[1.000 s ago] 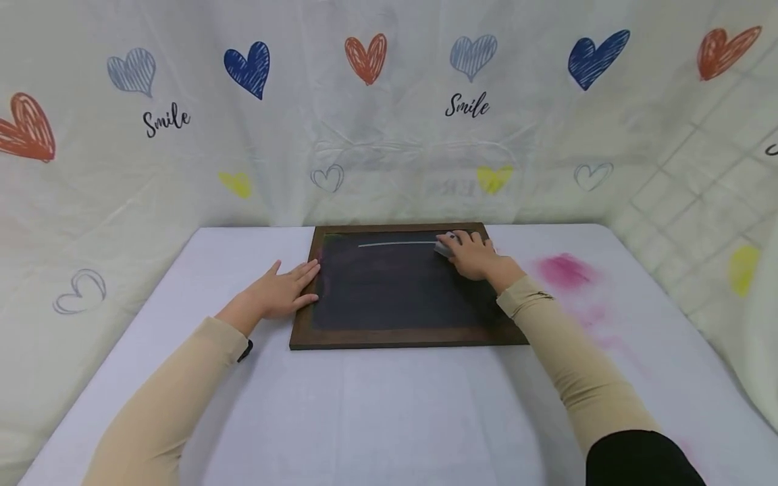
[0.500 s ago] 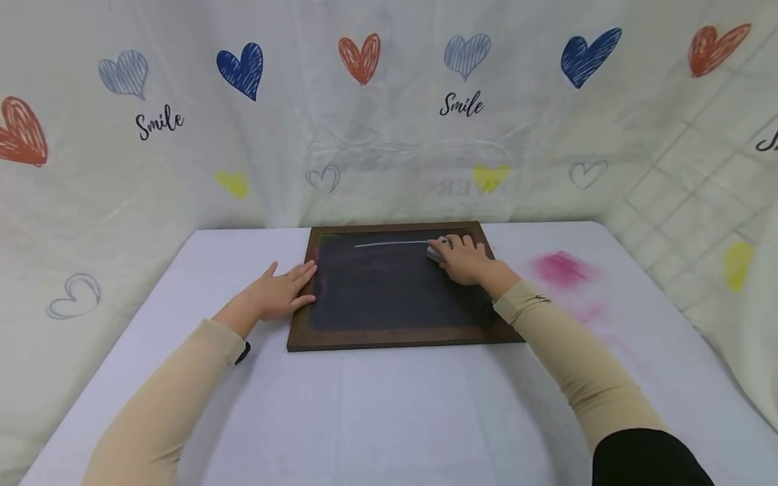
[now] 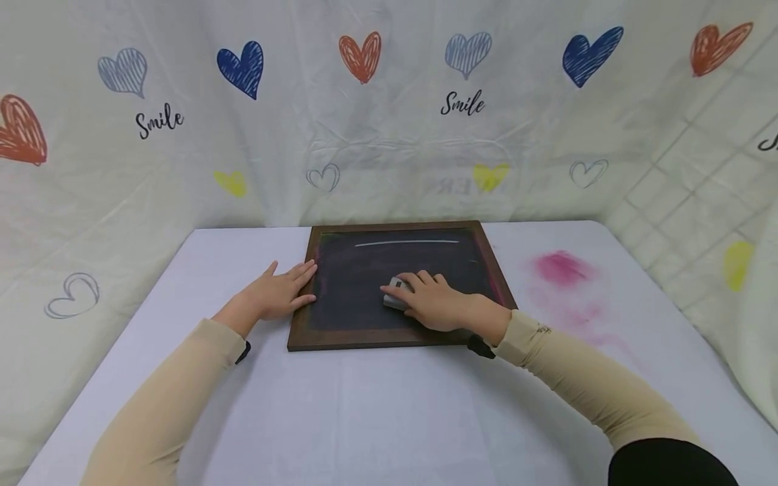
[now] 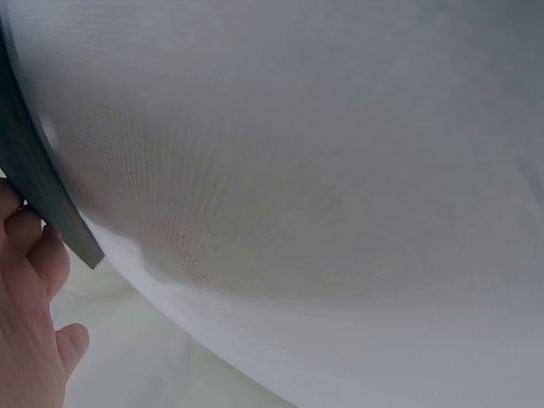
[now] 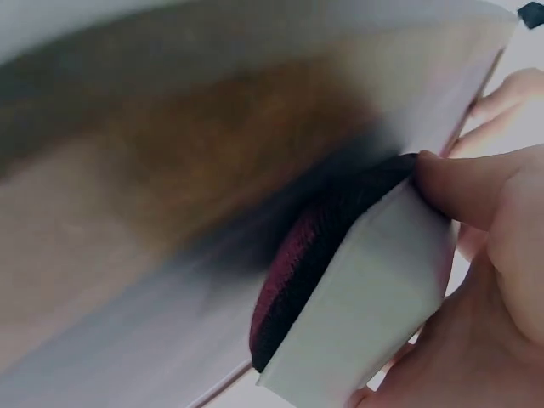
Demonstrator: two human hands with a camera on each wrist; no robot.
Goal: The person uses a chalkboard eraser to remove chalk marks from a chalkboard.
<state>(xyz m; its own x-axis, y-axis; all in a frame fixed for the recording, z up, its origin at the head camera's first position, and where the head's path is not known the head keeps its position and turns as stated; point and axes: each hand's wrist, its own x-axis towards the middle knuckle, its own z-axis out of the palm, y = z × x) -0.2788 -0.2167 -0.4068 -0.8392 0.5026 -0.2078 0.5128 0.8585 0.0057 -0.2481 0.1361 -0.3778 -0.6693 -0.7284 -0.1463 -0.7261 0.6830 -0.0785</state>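
Note:
A small chalkboard (image 3: 352, 297) with a brown wooden frame lies on the white-covered table. My left hand (image 3: 273, 293) rests on the frame's left side, fingers spread and straight; the left wrist view shows its fingers (image 4: 49, 259) against the frame edge (image 4: 42, 174). My right hand (image 3: 439, 304) grips a chalkboard eraser (image 3: 395, 302) over the lower middle of the board. In the right wrist view the eraser (image 5: 361, 293) has a whitish body and a dark felt pad with reddish dust, tilted near the board. A white chalk line (image 3: 407, 242) crosses the upper part.
The tablecloth (image 3: 340, 418) has pink powder stains (image 3: 565, 268) right of the board. Behind the table hangs a white curtain (image 3: 401, 128) printed with hearts and "Smile". A black band (image 3: 480, 346) sits at my right wrist.
My right hand has moved with the eraser from the board's upper right down and left to the lower middle, uncovering the chalk line's right end. The left hand stays on the frame.

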